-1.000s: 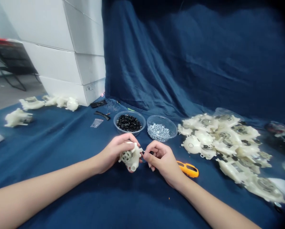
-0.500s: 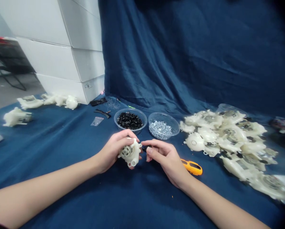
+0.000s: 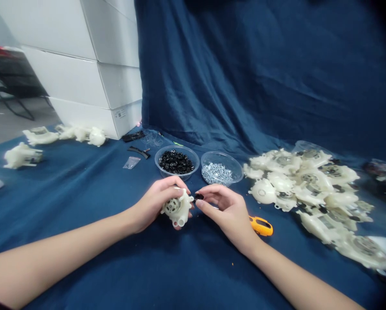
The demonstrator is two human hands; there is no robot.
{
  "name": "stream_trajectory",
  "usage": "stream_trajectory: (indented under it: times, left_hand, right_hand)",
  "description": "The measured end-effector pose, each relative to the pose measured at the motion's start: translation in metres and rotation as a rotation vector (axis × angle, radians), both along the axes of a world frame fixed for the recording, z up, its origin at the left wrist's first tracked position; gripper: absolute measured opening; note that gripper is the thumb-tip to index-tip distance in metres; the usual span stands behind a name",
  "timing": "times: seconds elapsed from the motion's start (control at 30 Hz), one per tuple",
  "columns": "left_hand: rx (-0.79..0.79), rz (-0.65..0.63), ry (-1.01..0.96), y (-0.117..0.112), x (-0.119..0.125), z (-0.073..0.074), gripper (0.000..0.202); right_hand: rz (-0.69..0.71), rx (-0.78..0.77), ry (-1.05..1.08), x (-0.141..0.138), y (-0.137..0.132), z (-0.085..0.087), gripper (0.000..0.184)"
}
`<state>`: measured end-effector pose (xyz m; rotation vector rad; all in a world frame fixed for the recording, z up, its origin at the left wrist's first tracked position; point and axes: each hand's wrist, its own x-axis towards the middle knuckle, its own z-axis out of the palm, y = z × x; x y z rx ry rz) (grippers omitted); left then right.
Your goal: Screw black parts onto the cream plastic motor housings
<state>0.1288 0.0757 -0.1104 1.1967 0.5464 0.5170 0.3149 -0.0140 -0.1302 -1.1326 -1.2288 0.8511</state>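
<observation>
My left hand (image 3: 159, 200) is closed around a cream plastic housing (image 3: 183, 209), which has a round metal motor-like part facing me. Pinched between the thumb and fingertips of my right hand (image 3: 226, 211) is a small black part (image 3: 199, 196). It sits right beside the lug on the housing's right side; whether the two touch I cannot tell. Beyond my hands stand a clear bowl of small black parts (image 3: 176, 162) and a clear bowl of silver screws (image 3: 217, 173). An orange-handled tool (image 3: 260, 225) lies behind my right wrist, partly hidden by it.
Many cream housings (image 3: 309, 185) are heaped on the right. Several more cream pieces (image 3: 79, 133) lie at the far left, near stacked white boxes (image 3: 79, 82). A small plastic bag (image 3: 131, 162) and a black curved piece (image 3: 139, 151) lie left of the bowls.
My right hand has drawn slightly away from the housing, and its fingers are more curled, with the black part showing at the fingertips. The left hand keeps its hold on the housing.
</observation>
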Motion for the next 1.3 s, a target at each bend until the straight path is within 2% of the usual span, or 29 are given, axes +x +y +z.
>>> stream_trajectory:
  times: [0.1,0.33,0.5,0.6,0.7,0.8,1.03,1.17,1.3]
  left_hand:
    - [0.003,0.008,0.003,-0.0003,0.0,0.0003,0.015]
    - [0.038,-0.001,0.015,0.0011,-0.0002,-0.001,0.014]
    - [0.068,-0.012,0.013,0.0011,-0.0001,-0.0035,0.014]
    - [0.086,-0.011,0.024,-0.0001,0.0004,-0.0039,0.016]
    - [0.098,-0.024,0.037,-0.0013,0.0005,-0.0038,0.018]
    - [0.08,-0.053,0.036,-0.0013,0.0,-0.0037,0.018]
    - [0.002,-0.094,0.062,-0.0023,0.0004,-0.0002,0.018]
    - [-0.035,-0.05,0.093,-0.004,0.0021,0.0027,0.019]
    - [-0.058,-0.016,0.032,-0.003,0.0024,0.003,0.016]
  right_hand:
    - [-0.025,0.07,-0.116,-0.0001,-0.0016,0.0018,0.015]
    - [-0.013,0.129,-0.251,0.0001,-0.0027,0.0,0.015]
    - [-0.027,-0.007,-0.146,-0.0002,-0.0012,-0.002,0.017]
    - [0.013,-0.097,-0.04,-0.0001,0.0001,-0.0032,0.022]
    - [0.056,-0.128,0.021,0.0007,0.0011,-0.0047,0.023]
    - [0.066,-0.14,-0.003,0.0013,0.0014,-0.0057,0.023]
    - [0.069,-0.088,-0.051,-0.0007,-0.0018,-0.002,0.018]
    - [0.067,-0.039,-0.136,-0.0006,-0.0032,-0.0005,0.017]
    - [0.023,-0.001,-0.253,0.0022,-0.0013,-0.0012,0.019]
